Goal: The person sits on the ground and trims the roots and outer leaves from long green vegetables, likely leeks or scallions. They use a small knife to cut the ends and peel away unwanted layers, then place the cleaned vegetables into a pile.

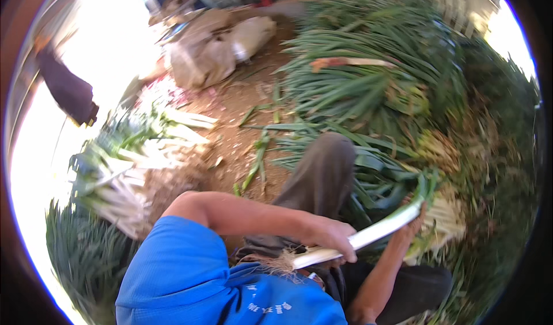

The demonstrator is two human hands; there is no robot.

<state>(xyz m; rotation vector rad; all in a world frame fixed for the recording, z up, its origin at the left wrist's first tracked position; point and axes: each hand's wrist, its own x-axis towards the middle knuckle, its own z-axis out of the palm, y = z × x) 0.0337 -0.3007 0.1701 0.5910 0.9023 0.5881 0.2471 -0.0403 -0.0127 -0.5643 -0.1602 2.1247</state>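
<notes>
In the head view, a leek [377, 233] is held before the blue shirt [173, 267], its long axis slanting from the root tuft [281, 265], lower left, up to the green leaf end, upper right. The left hand [335, 238] has its grip closed around the white shaft nearer the roots; the right hand [410, 227] grips near the leaves.

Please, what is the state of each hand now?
Left hand: closed around the leek, near its roots.
Right hand: holding the leek near its green end.
</notes>
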